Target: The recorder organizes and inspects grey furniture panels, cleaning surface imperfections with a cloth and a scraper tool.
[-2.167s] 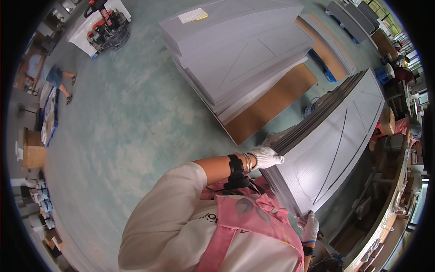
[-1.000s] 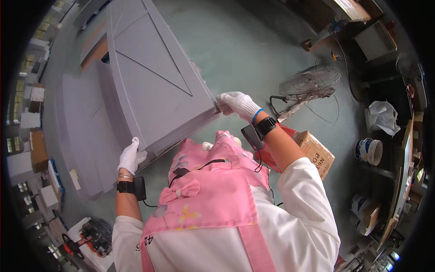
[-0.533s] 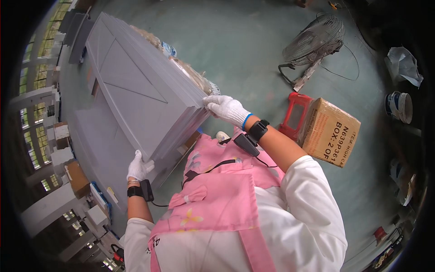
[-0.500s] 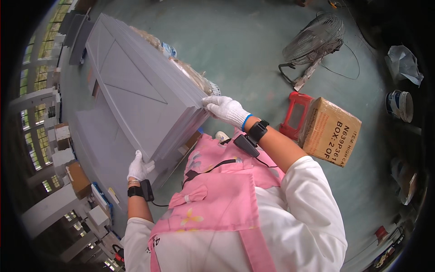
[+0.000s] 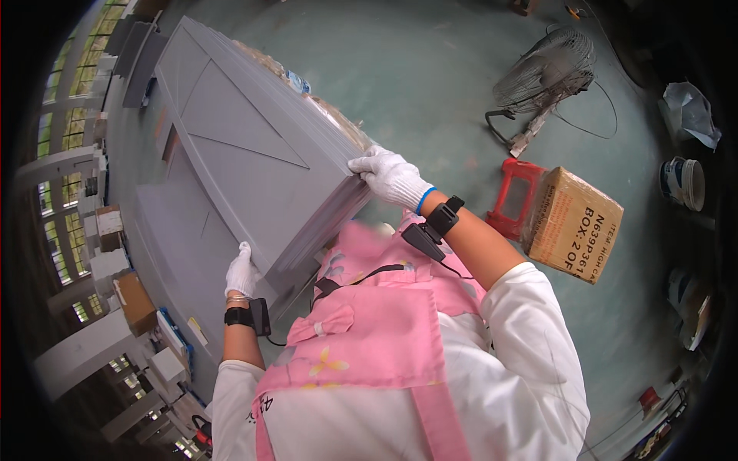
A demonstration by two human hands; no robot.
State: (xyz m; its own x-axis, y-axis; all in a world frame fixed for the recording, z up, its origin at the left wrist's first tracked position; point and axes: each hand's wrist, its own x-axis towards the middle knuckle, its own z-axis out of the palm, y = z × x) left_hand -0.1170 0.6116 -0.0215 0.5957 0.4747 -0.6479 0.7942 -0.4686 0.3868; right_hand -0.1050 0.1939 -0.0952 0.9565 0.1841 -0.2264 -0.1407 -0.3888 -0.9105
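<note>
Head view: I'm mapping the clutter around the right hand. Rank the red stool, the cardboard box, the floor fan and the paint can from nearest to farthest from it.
1. Red stool, on the floor just right of the right hand.
2. Cardboard box, resting against the stool's far side.
3. Floor fan, up and to the right; close to the box in distance, hard to separate.
4. Paint can, far right edge.
</note>
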